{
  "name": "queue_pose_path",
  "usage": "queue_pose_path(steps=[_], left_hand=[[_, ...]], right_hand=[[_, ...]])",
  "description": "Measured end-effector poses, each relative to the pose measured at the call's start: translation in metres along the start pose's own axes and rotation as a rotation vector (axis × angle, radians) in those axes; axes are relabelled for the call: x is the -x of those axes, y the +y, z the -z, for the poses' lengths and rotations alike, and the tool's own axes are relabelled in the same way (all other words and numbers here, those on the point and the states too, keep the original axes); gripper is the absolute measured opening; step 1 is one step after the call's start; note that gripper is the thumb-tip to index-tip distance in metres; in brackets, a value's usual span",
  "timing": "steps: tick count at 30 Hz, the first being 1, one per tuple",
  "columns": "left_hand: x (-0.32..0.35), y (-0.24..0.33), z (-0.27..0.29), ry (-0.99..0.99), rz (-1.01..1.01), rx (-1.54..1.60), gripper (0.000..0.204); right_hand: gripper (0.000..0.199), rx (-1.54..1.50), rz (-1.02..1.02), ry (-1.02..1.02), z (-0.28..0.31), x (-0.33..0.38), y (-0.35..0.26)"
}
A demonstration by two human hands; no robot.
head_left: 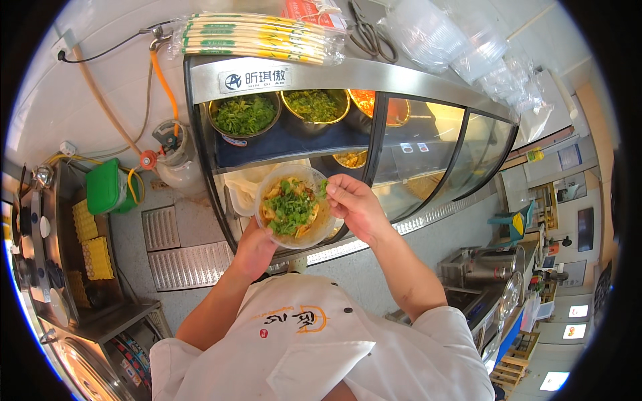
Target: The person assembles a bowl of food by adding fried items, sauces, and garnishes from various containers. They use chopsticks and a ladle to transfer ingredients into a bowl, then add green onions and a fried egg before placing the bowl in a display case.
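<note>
My left hand (255, 250) grips a round clear plastic bowl (324, 226) at its near left rim. Chopped green herbs (292, 212) lie over yellowish food with reddish sauce inside it. At the right rim, my right hand (356, 206) pinches a small sprig of green herb (323, 189) between thumb and fingers. Just beyond the bowl, a glass-fronted display case (334, 72) holds a metal bowl of leafy greens (245, 115), another of chopped greens (314, 105) and one of orange-red food (374, 101). A fourth bowl of yellowish food (351, 159) sits lower.
Packaged chopsticks (261, 37), dark scissors (372, 33) and bagged clear plastic containers (428, 37) lie on the case top. Left stand a gas cylinder (182, 164) with hoses, a green bin (107, 190) and yellow egg trays (97, 257). Metal equipment (478, 267) stands to the right.
</note>
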State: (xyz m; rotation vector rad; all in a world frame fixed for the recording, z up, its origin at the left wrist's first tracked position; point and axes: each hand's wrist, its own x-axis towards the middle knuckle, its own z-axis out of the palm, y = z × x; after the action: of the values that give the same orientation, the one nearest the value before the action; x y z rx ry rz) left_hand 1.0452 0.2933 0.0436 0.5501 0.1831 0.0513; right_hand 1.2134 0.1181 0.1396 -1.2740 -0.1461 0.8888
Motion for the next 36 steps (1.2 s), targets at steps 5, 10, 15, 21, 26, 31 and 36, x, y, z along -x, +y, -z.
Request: queue_pose_path(steps=[5, 10, 15, 21, 26, 31, 36], left_hand=[[0.009, 0.001, 0.006, 0.013, -0.005, 0.001, 0.073], [0.014, 0.002, 0.011, 0.035, -0.023, 0.017, 0.071], [0.009, 0.009, 0.014, 0.025, -0.018, 0.023, 0.077], [0.016, 0.001, 0.024, 0.057, -0.007, 0.026, 0.078], [0.026, 0.001, 0.018, 0.103, 0.039, 0.003, 0.081], [0.039, -0.003, 0.020, 0.166, 0.055, -0.012, 0.080], [0.037, -0.004, 0.026, 0.110, 0.034, 0.004, 0.073]], right_hand=[[0.014, -0.012, 0.075, 0.040, -0.013, -0.012, -0.006], [0.008, 0.042, 0.048, -0.039, -0.034, -0.022, -0.012], [0.009, 0.048, -0.005, -0.051, -0.044, -0.020, -0.007], [0.011, 0.079, 0.129, -0.004, -0.037, -0.038, -0.005], [0.016, 0.973, 0.868, 0.224, -0.034, -0.097, 0.014], [0.028, 1.239, 0.682, 0.224, -0.004, -0.132, 0.042], [0.024, 0.997, 0.536, 0.270, 0.011, -0.110, 0.043]])
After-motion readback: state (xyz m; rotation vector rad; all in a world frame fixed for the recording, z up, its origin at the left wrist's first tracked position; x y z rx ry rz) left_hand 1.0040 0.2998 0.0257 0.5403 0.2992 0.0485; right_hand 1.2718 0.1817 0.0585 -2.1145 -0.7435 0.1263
